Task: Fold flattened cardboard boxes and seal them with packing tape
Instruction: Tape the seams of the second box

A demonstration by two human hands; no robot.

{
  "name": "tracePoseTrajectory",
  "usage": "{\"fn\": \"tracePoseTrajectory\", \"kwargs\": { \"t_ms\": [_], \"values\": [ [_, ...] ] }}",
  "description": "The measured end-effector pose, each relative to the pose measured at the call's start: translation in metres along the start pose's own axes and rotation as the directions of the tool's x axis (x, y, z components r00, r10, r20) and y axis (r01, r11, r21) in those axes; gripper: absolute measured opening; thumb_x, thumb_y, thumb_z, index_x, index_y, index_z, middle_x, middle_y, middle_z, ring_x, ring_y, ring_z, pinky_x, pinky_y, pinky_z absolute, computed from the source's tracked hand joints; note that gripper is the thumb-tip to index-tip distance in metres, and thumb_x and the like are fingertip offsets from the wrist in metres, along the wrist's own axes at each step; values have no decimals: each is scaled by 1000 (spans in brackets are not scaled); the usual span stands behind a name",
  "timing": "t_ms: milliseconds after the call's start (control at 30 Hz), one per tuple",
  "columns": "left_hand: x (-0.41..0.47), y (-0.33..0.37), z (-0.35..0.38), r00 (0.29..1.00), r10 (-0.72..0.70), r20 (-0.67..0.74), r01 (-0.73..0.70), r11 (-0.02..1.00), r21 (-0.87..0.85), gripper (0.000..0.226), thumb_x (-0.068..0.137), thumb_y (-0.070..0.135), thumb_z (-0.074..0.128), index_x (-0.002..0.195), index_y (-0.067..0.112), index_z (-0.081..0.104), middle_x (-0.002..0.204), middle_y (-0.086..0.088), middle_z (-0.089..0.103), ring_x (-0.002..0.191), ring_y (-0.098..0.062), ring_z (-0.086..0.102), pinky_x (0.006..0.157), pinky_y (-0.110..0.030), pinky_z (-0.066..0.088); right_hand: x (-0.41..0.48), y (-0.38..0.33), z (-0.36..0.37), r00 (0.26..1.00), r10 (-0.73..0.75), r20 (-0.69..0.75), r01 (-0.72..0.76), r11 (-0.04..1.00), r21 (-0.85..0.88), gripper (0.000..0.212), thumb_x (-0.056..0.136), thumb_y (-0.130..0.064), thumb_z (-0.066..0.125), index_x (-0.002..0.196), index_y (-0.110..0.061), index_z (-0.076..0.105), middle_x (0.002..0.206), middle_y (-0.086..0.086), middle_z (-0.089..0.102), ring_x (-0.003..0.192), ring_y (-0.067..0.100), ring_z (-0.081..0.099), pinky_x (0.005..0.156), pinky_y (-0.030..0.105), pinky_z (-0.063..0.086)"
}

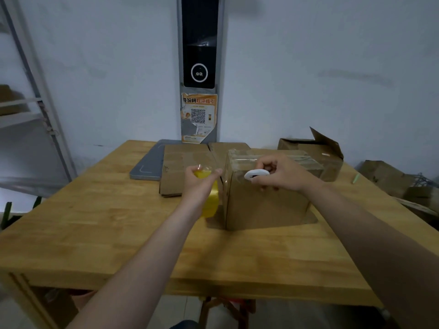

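A folded cardboard box [266, 205] stands on the wooden table [118, 233], with clear tape across its top. My left hand [198, 184] grips a yellow roll of packing tape [210, 200] just left of the box. A clear strip of tape runs from the roll toward the box's upper left edge. My right hand [282, 173] holds a small white round object [257, 174] against the box's upper front. Flattened cardboard boxes [183, 167] lie stacked behind the roll.
A grey flat tray [147, 166] lies at the table's back left. An open cardboard box [318, 153] sits at the back right, more cartons [389, 176] off the table to the right. A metal shelf [35, 110] stands at left, a wall panel [199, 67] behind.
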State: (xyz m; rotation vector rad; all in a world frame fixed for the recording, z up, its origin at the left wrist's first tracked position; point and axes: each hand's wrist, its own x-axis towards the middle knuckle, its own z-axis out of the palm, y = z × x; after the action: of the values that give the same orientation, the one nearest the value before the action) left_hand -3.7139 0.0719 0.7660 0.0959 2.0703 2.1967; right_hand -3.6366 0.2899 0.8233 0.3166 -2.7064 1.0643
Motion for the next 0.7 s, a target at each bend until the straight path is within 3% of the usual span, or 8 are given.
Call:
{"fn": "tracePoseTrajectory", "kwargs": {
  "t_ms": [100, 233, 367, 500, 633, 700],
  "values": [
    [5, 11, 7, 993, 97, 63, -100, 994, 54, 64, 81, 42, 85, 129, 32, 44, 124, 3, 51, 103, -16, 53, 71, -31, 45, -1, -1, -3, 999, 23, -26, -19, 987, 160, 13, 90, -8, 74, 82, -3, 65, 67, 14, 69, 50, 19, 55, 46, 26, 43],
    [10, 11, 22, 974, 192, 120, -211, 961, 179, 67, 76, 35, 90, 127, 30, 48, 124, 6, 49, 113, -18, 49, 86, -34, 42, -1, 4, -3, 995, 50, -90, -24, 963, 269, 10, 91, -5, 72, 84, -4, 64, 67, 14, 68, 53, 17, 56, 43, 22, 43],
    [20, 5, 28, 956, 275, 103, -293, 924, 245, 63, 75, 34, 90, 124, 26, 51, 121, 10, 51, 113, -13, 47, 87, -31, 40, 1, 8, -2, 996, 57, -70, -37, 966, 256, 12, 91, -7, 73, 83, -7, 64, 65, 11, 68, 51, 15, 54, 44, 22, 40],
    [23, -3, 36, 922, 378, 87, -379, 833, 402, 69, 71, 43, 90, 123, 30, 46, 118, 9, 56, 104, -14, 55, 79, -34, 46, 4, 9, -2, 996, 64, -69, -45, 970, 238, 12, 92, -11, 73, 83, -10, 64, 64, 9, 68, 47, 9, 52, 45, 24, 37],
    [23, -1, 47, 916, 394, 74, -381, 797, 469, 75, 71, 48, 90, 125, 31, 41, 115, 6, 59, 97, -17, 60, 70, -34, 47, 6, 10, -3, 995, 81, -60, -73, 989, 126, 13, 91, -21, 73, 85, -12, 67, 67, 6, 70, 54, 15, 54, 50, 28, 38],
    [25, -1, 52, 922, 381, 73, -367, 792, 487, 78, 66, 52, 91, 121, 33, 39, 113, 5, 60, 97, -20, 63, 75, -38, 53, 7, 11, -4, 994, 87, -71, -77, 988, 132, 13, 91, -20, 73, 86, -9, 67, 66, 5, 70, 54, 15, 54, 49, 28, 38]
  ]
}}
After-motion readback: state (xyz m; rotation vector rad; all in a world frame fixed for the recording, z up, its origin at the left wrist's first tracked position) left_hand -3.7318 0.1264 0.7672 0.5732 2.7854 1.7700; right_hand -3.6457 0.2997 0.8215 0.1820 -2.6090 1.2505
